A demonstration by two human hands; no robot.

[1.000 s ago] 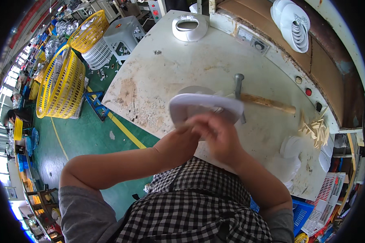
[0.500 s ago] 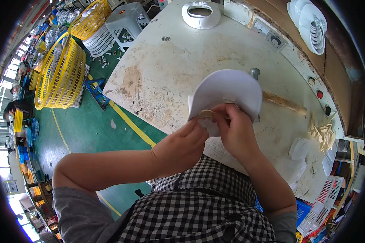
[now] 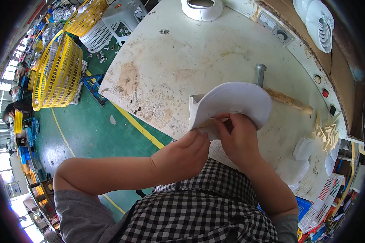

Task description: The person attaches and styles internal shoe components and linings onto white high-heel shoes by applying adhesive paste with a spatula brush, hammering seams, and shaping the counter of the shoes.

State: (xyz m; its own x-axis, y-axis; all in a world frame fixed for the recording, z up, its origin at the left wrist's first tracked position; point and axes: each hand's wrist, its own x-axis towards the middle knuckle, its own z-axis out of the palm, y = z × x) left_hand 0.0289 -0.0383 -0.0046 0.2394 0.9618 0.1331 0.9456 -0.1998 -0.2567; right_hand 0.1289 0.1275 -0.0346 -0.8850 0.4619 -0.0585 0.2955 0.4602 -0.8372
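White piece (image 3: 239, 98) near-left of hammer (image 3: 288, 100); left hand (image 3: 184, 153) pinching its near edge, right hand (image 3: 240, 139) gripping its inner side.

We see a smooth, matt cap brim (image 3: 240, 97), a dull metal hammer head (image 3: 260, 74), its wooden handle (image 3: 291, 101); a rough, stained tabletop (image 3: 182, 48), a matt cloth apron (image 3: 182, 214), a yellow plastic basket (image 3: 71, 67), a shiny floor (image 3: 93, 137)

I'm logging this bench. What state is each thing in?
Curved white visor: pinched by left hand, right hand
Wooden-handled metal hammer: lying, partly hidden
Round white visor: unheld
White table: stained
Thin yellowish strips: heaped
Grey plastic stool: upright
Tall yellow plastic basket: holding things
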